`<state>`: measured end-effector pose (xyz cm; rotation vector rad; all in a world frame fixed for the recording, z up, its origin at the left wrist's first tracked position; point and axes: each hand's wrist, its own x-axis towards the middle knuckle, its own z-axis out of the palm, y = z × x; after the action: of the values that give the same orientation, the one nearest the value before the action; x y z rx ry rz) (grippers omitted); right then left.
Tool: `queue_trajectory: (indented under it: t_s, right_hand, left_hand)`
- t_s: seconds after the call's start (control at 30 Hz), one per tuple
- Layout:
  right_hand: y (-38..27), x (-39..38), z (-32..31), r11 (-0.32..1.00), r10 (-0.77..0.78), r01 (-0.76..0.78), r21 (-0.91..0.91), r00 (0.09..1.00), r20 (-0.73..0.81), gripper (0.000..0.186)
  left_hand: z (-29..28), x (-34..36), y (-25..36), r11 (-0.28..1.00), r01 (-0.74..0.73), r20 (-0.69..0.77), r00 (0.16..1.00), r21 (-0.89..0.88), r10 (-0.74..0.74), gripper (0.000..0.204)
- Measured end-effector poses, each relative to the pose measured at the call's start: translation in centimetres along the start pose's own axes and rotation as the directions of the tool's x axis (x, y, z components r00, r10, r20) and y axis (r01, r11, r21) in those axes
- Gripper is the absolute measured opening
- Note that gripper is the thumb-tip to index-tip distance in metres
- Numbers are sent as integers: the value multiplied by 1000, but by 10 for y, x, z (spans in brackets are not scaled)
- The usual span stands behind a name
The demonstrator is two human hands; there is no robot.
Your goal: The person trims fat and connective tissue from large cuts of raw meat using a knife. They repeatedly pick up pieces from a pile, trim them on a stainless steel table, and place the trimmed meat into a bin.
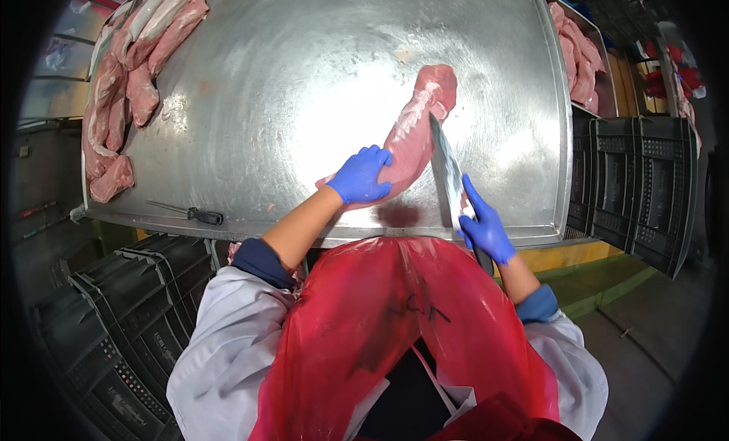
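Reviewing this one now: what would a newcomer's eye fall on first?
Probably the long pink piece of raw meat lying right of centre on the steel table, the blue-gloved left hand on it and a knife in the right hand beside it. Next, the red apron below, then the raw meat strips along the table's left edge.

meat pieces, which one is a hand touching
The long piece lying alone under the left hand, unlike those in the heap on the left of the table or in the tray at right.
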<state>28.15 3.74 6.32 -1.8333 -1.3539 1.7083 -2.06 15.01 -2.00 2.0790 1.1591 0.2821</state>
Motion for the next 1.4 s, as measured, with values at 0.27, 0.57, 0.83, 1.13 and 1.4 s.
queue_trajectory:
  t_s: [0.27, 0.57, 0.83, 1.13, 1.4]
  right_hand:
    - [-10, 65, -81, 900, -176, 324, 293, 882, -437, 83]
    - [-63, 202, -51, 941, -306, 329, 76, 926, -223, 75]
    - [-40, 131, -70, 984, -159, 169, -60, 977, 143, 74]
    - [-30, 179, -76, 972, -236, 231, 51, 944, 229, 79]
    - [-75, 226, -62, 959, -167, 111, 259, 964, 206, 79]
  left_hand:
    - [-3, 175, 42, 971, 240, -428, 879, 12, -213, 44]
    - [9, 195, -12, 857, 290, -263, 867, -426, -424, 29]
    - [-6, 197, -34, 871, 222, -270, 892, -438, -363, 25]
    - [-43, 227, -19, 936, 299, -184, 925, -184, -332, 25]
    - [-56, 243, 0, 943, 237, -186, 941, -235, -283, 25]
